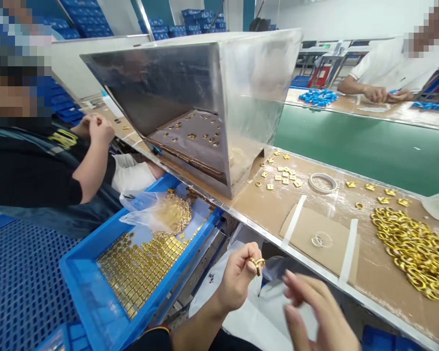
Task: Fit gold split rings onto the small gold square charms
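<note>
My left hand (237, 278) is closed, pinching a small gold ring-like piece (257, 264) between thumb and fingertips above my lap. To its right, my right hand (310, 307) is open, its fingers apart and slightly blurred, with nothing seen in it. Beyond the hands, a piece of cardboard (307, 239) is taped to the bench, with thin clear loops (322, 239) on it. A large heap of gold rings (413, 248) lies at the right. Square-topped gold pieces (285, 175) are scattered behind the cardboard, near a roll of white tape (322, 183).
A metal hood (256, 97) stands on the bench, with gold pieces inside. At left, a blue crate (91, 312) holds rows of gold squares and a plastic bag (171, 214). Co-workers sit at left and across the green belt (344, 141), near blue pieces (318, 97).
</note>
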`<state>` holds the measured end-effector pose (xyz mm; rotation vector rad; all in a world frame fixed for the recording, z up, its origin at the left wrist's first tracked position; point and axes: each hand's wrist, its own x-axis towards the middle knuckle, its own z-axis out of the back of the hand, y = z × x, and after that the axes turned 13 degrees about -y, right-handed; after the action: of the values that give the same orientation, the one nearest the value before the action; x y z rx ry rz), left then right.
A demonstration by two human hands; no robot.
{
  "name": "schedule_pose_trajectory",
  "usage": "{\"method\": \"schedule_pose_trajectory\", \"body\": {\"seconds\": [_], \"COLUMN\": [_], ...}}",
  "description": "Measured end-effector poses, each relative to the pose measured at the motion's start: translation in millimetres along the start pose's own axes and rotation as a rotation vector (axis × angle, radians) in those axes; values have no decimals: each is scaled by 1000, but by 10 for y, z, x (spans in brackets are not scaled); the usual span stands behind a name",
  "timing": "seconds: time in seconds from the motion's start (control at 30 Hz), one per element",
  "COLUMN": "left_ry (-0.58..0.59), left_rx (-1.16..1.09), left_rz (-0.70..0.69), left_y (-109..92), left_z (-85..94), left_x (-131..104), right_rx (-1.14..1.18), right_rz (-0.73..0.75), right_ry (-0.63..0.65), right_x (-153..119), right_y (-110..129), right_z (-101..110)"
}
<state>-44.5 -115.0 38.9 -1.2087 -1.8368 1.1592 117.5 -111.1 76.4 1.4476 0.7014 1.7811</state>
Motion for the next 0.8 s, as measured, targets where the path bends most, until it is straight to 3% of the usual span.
{"method": "schedule_pose_trajectory", "body": {"seconds": [0.1,0.27,0.5,0.8], "left_ry": [14,7,16,31], "left_rx": [166,244,356,330], "left_rz": [-157,-363,-481,-500], "left_y": [8,-4,-20,-33], "left_z": [-14,-59,-34,-70], "left_x": [-38,-60,-58,-36], "right_rx": [-45,41,110,176], "right_rz": [29,-111,-116,-117], "right_ry": [2,-124,-110,-154], "right_x": [21,-29,-94,-130], "right_y": [-30,-15,-45,-93], "right_z": [-202,-306,-294,-279]}}
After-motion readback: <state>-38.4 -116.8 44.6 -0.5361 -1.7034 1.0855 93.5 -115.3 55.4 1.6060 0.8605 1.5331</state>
